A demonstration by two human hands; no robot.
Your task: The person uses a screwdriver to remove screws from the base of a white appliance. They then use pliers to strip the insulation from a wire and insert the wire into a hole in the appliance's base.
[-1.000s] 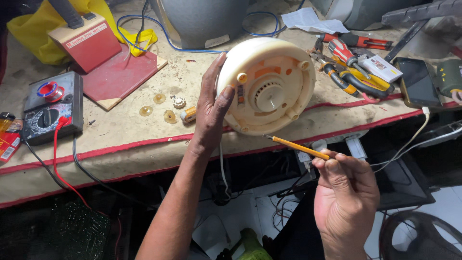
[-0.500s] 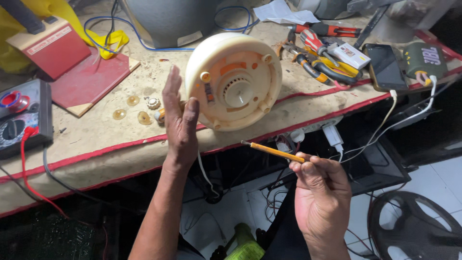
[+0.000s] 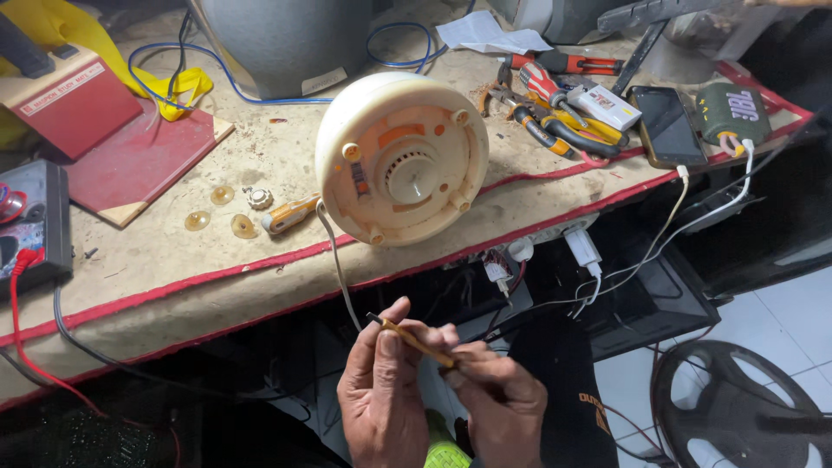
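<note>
Left hand (image 3: pixel 381 399) has come off round cream housing (image 3: pixel 401 158); half second ago it steadied housing, now both hands meet below tabletop (image 3: pixel 173 269) edge. Housing stands unsupported on its side, underside facing camera. Work now centres on thin yellow screwdriver (image 3: pixel 414 341). Left fingers closed round tip end, right hand (image 3: pixel 498 407) fingers pinching handle end. Long axis slants upper-left to lower-right, dark tip pointing up-left toward housing cord (image 3: pixel 336 260). Loose caps (image 3: pixel 217 212) lie on tabletop.
</note>
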